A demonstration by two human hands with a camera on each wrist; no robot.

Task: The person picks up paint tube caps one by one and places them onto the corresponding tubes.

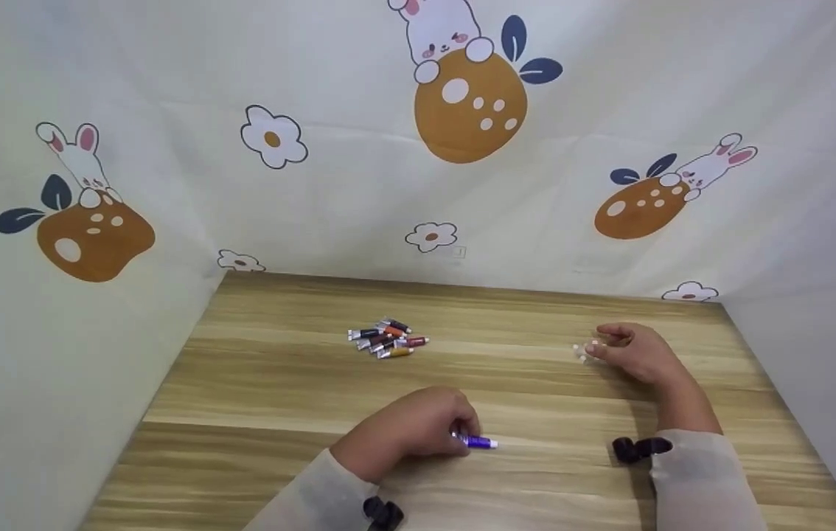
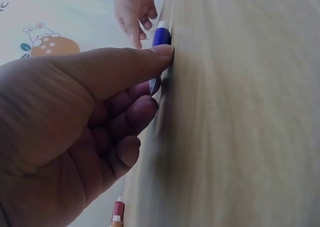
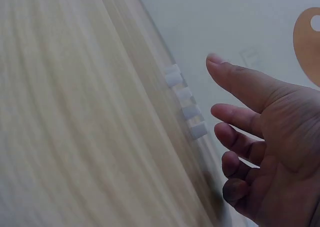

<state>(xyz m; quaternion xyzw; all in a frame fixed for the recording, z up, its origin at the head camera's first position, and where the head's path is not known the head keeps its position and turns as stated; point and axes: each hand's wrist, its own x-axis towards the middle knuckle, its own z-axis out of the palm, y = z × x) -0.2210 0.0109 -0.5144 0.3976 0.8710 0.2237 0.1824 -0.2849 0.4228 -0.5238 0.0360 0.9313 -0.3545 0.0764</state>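
Between thumb and fingers my left hand (image 1: 425,424) pinches a small purple paint tube (image 1: 478,442) with a white cap, low over the front middle of the table. In the left wrist view the purple tube (image 2: 161,35) shows its cap end beyond the thumb tip; the thumb hides part of its body. My right hand (image 1: 639,354) hovers at the back right, fingers loosely bent and apart, beside a cluster of small white caps (image 1: 582,352). The right wrist view shows these white caps (image 3: 190,111) on the table in front of the fingertips, with nothing held in the hand.
A pile of several paint tubes (image 1: 396,352) in dark, orange, red and yellow colours lies at the back, left of centre. The wooden table (image 1: 278,383) is bordered by pale printed cloth walls (image 1: 344,199) behind and on both sides. Dark bands (image 1: 639,449) sit at both wrists.
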